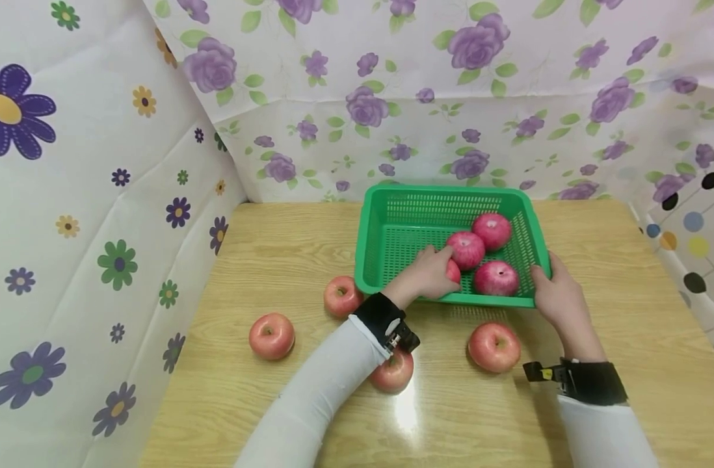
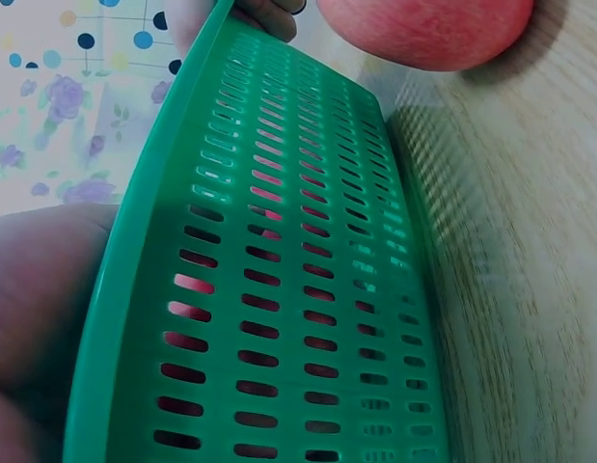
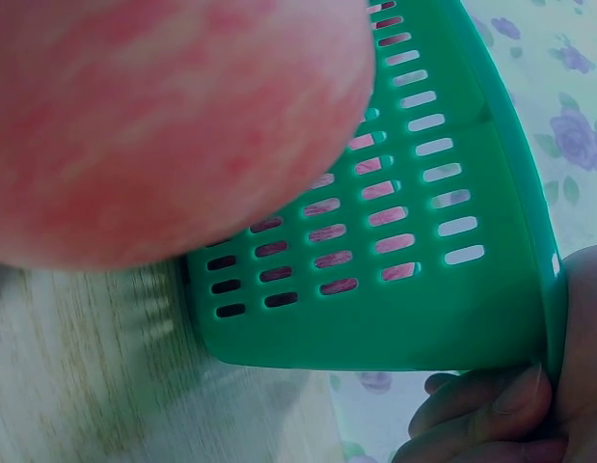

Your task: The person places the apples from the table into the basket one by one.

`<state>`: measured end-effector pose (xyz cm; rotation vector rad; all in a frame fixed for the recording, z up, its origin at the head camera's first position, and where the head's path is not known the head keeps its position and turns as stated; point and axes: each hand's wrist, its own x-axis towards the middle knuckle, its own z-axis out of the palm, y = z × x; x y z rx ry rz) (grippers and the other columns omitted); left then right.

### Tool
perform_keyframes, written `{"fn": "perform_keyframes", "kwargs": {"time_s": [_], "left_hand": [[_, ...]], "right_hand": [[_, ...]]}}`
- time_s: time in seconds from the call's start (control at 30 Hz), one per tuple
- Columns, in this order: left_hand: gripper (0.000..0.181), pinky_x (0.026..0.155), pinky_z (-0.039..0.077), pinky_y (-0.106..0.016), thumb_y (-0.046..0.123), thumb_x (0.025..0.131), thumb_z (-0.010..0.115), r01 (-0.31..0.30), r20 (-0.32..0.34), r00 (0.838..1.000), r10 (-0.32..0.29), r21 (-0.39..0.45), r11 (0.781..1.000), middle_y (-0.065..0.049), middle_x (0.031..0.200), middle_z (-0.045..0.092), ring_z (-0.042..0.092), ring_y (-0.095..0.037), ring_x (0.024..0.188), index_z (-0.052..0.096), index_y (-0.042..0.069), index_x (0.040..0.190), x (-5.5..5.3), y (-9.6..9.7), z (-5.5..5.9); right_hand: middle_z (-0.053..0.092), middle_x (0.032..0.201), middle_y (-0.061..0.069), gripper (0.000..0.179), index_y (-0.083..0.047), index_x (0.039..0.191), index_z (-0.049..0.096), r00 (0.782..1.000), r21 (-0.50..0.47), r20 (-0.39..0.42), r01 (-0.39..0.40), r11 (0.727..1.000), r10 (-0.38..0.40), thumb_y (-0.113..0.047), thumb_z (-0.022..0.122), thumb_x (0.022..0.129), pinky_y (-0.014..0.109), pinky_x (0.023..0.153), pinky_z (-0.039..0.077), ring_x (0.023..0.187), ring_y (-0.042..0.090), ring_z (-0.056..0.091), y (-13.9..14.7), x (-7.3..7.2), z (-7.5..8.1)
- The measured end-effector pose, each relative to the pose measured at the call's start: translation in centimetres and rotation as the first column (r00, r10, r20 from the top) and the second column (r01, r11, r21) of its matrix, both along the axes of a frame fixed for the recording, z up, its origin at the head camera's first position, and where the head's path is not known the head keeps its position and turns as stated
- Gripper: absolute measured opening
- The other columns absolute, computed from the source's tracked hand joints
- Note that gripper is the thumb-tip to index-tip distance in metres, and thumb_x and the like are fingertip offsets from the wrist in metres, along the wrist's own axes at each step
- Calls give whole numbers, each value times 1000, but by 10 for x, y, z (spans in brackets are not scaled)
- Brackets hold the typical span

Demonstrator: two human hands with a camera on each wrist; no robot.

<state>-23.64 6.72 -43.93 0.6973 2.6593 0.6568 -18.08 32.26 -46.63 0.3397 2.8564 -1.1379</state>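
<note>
A green plastic basket [image 1: 445, 298] with slotted walls stands on the table. My left hand [image 1: 430, 274] reaches over its near rim and grips a red apple [image 1: 452, 272], mostly hidden under the fingers. Beside that apple, inside the basket, lie three darker red ones: a middle apple [image 1: 465, 251], a back apple [image 1: 493, 231] and a front apple [image 1: 496, 278]. At the near right corner my right hand [image 1: 558, 299] grips the basket's rim; the right wrist view shows its fingers [image 3: 491, 410] curled below that rim.
On the wooden table [image 1: 310, 240] lie lighter red apples: one at the far left [image 1: 272, 336], another by the basket's left corner [image 1: 341, 297], one partly under my left forearm [image 1: 393, 374] and one in front of the basket [image 1: 494, 348]. Flowered sheets [image 1: 316, 130] hang behind and at left.
</note>
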Motion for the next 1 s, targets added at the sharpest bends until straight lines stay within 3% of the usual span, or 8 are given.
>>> {"fn": "perform_keyframes", "kwargs": {"time_s": [0.3, 0.57, 0.77, 1.0], "left_hand": [[60, 93, 46, -38, 38, 84, 76, 9, 52, 999, -11, 30, 1000, -13, 134, 50, 42, -32, 125, 53, 18, 135, -3, 1, -4], [53, 78, 44, -30, 27, 82, 74, 10, 86, 996, -17, 78, 997, -8, 119, 50, 45, -25, 110, 55, 18, 131, -5, 0, -5], [51, 74, 43, -29, 21, 82, 71, 0, 124, 992, -14, 108, 994, -9, 119, 47, 44, -25, 107, 56, 17, 130, -4, -2, -5], [54, 82, 44, -31, 20, 80, 72, -29, 125, 992, 12, 130, 991, -7, 117, 48, 44, -23, 109, 49, 13, 129, -5, 0, -7]], "right_hand": [[39, 140, 35, 67, -9, 160, 9, 1000, -4, -1, 4, 1000, -4, -48, 22, 106, 70, 90, 37, 116, 48, 41, 0, 0, -2], [39, 140, 34, 66, -10, 160, 9, 1000, -16, 6, 14, 1000, -14, -47, 22, 106, 68, 88, 39, 115, 48, 42, -1, -1, 1], [40, 140, 34, 66, -9, 159, 10, 1000, -9, 9, 19, 1000, -19, -46, 22, 107, 68, 88, 40, 115, 47, 43, -3, -1, 2], [39, 141, 34, 67, -10, 160, 8, 999, -24, 22, 26, 999, -26, -48, 21, 106, 67, 87, 41, 115, 47, 43, -2, -1, 1]]}}
